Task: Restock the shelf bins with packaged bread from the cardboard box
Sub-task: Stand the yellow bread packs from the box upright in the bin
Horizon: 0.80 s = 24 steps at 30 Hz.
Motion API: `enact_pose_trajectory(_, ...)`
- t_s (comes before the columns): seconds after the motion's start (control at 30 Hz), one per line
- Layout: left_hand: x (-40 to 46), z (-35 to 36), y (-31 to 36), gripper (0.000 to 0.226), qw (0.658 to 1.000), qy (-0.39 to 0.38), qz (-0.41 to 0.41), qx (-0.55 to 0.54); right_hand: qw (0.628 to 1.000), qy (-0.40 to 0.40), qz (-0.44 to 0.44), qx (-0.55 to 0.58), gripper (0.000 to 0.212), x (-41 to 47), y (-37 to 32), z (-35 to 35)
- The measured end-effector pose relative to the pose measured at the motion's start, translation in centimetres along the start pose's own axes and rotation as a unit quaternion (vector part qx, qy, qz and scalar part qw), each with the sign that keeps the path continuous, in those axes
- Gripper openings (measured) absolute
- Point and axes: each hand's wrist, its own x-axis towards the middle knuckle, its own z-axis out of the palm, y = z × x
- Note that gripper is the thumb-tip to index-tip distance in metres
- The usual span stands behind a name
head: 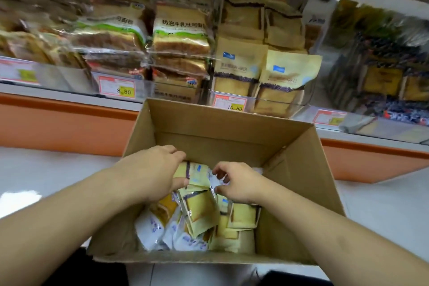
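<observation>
The shelf (69,97) is running across the top of the view, its clear bins (274,102) holding packaged bread: green-banded loaves (181,32) stacked left of centre and pale yellow packs (290,72) standing to their right, with price tags (117,88) hanging on the bin fronts. Below it, the open cardboard box (301,169) is sitting on the pale floor (34,169), just in front of the shelf's orange base. Inside the box, yellow and white bread packages (202,211) are lying jumbled toward the near side. Both bare forearms are reaching into the box. The left hand (157,169) is holding a yellow package (197,173) at the top of the pile, its grip curled round the pack's left edge. The right hand (234,181) is pinching the crinkled wrapper of that pack or one beside it; which one, I cannot tell.
</observation>
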Motion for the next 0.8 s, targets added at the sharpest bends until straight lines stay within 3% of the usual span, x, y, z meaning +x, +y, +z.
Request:
enact_pose_trajectory(0.17,1.4,1.3,-0.4,0.068,0.999,-0.044,0.01,-0.02,0.996,-0.068,0.033,-0.041,0.075,6.8,1.1,4.0)
enact_pose_trajectory(0.3,2.3,2.5,-0.2,0.065,0.996,-0.094,0.001,-0.003,0.985,-0.108,0.099,-0.091,0.073,9.3,2.3,6.7)
enact_pose_trajectory(0.6,3.6,2.1,0.1,0.072,0.983,-0.181,-0.013,-0.014,0.998,0.056,0.034,0.005,0.031,9.9,4.5,8.7)
enact_pose_trajectory(0.8,2.4,1.4,0.7,0.064,0.982,-0.19,-0.005,0.017,0.991,0.121,-0.004,0.061,0.023,8.8,3.7,5.4)
